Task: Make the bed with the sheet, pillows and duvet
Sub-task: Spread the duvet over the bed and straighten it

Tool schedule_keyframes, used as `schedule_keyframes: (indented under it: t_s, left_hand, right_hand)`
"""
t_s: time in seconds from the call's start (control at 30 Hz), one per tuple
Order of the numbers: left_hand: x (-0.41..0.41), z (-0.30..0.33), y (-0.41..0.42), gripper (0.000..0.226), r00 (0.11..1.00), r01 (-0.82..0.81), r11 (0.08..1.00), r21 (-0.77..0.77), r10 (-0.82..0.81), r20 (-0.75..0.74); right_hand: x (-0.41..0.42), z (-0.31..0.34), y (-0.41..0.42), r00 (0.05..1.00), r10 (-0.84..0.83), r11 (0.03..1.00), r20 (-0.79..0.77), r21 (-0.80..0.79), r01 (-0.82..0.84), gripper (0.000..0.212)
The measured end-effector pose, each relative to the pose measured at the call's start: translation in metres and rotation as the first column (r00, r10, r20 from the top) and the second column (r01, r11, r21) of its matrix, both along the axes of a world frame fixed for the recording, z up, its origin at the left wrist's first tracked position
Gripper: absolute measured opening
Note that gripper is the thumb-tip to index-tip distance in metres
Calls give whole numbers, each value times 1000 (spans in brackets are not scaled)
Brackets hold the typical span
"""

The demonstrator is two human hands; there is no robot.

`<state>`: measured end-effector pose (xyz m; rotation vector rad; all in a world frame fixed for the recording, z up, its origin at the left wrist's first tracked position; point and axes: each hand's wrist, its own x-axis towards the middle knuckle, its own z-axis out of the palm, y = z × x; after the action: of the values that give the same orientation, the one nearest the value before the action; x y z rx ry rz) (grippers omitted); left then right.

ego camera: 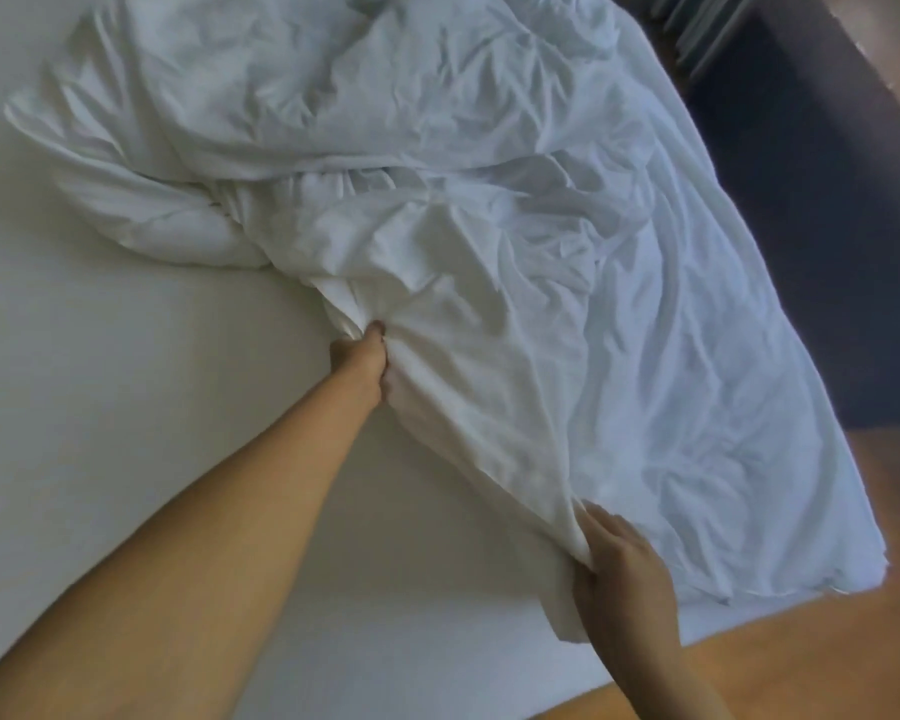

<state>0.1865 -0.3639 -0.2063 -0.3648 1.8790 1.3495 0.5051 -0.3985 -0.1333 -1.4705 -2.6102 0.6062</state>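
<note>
The crumpled white sheet (437,226) lies bunched across the right and far mattress (100,381). The left hand (362,358) clenches a gathered fold at centre, and the right hand (617,558) pinches the near edge, probably to spread it leftward.

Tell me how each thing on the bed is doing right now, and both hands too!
Duvet: crumpled and bunched, lying unspread across the far side of the bed.
Mattress: covered in smooth white, with no pillow showing on it.
Left hand: gripping a bunched fold of the duvet.
Right hand: pinching the duvet's near edge.
Wooden floor: bare beside the bed.
</note>
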Motion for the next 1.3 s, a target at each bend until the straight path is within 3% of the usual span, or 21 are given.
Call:
schedule_keyframes:
  t_s: [0.1, 0.13, 0.2, 0.3, 0.37, 0.47, 0.53, 0.57, 0.63, 0.67, 0.7, 0.77, 0.83, 0.93, 1.0, 1.1, 1.2, 1.27, 1.3]
  left_hand:
    - [19, 20, -34, 31, 971, -91, 996, 22, 94, -221]
    - [29, 25, -49, 29, 955, -87, 996, 32, 93, -281]
    - [58, 35, -74, 31, 931, -41, 998, 36, 52, -360]
    - [126, 46, -100, 39, 916, 66, 998, 22, -52, -399]
    - [171, 47, -113, 45, 904, 115, 992, -54, -127, -409]
    - [211, 43, -137, 34, 859, 193, 967, -164, -248, -448]
    - [215, 33, -155, 31, 857, 290, 933, -214, -353, -376]
    - [210, 27, -164, 43, 835, 387, 892, -233, -446, -322]
    - [187, 13, -187, 83, 733, 592, 781, -201, -625, -270]
    - [169, 5, -197, 83, 757, 604, 787, -122, -615, -220]
    - [144, 5, -204, 73, 836, 539, 842, -3, -535, -123]
    - [86, -4, -206, 56, 955, 225, 965, 136, -246, 168]
    - [34, -1, -195, 52, 944, 2, 991, 132, -46, 328]
    - [-21, 11, -149, 53, 855, -109, 912, 396, -117, 505]
    - [-43, 13, -122, 47, 800, -184, 877, 444, -129, 586]
    - [-64, 31, -115, 47, 810, -141, 902, 407, -131, 571]
    - [-86, 69, -139, 46, 854, -208, 894, 397, -32, 519]
    - [-104, 86, -163, 44, 890, -232, 892, 387, 34, 455]
    - [-111, 94, -176, 40, 906, -279, 872, 402, 101, 410]
  right_hand:
    - [-4, -10, 18, 970, -145, 986, 193, -50, 157, 58]
    - [-12, -10, 20, 956, -167, 971, 243, -130, 202, 73]
    - [-40, 2, 20, 988, -76, 956, 136, -273, 112, 98]
    - [-98, 19, 14, 987, 56, 964, -153, -248, -94, 102]
    - [-137, 20, 15, 985, 125, 963, -117, -226, -149, 115]
    - [-180, 1, 5, 965, 233, 937, 117, -294, -190, 131]
    - [-191, -21, -3, 926, 251, 956, 283, -226, -190, 110]
    - [-192, -32, -4, 919, 233, 968, 318, -170, -187, 90]
    - [-186, -41, -4, 942, 201, 978, 270, -111, -176, 63]
    - [-182, -38, -4, 958, 185, 980, 220, -114, -163, 55]
    - [-178, -31, -5, 973, 158, 983, 166, -120, -139, 49]
    - [-172, -9, -14, 993, 110, 992, 37, -72, -107, 45]
    - [-165, 25, -38, 992, 103, 993, -76, -42, -107, 42]
    - [-136, 77, -84, 983, 56, 994, -178, -87, -72, 37]
    - [-111, 102, -109, 981, -17, 990, -193, -142, -10, 39]
    - [-85, 107, -120, 979, -143, 982, -142, -144, 123, 49]
    - [-85, 78, -119, 959, -282, 940, 20, -194, 280, 48]
    - [-107, 60, -127, 950, -286, 951, 121, -88, 297, 51]
    - [-121, 52, -133, 944, -250, 966, 217, -5, 257, 69]
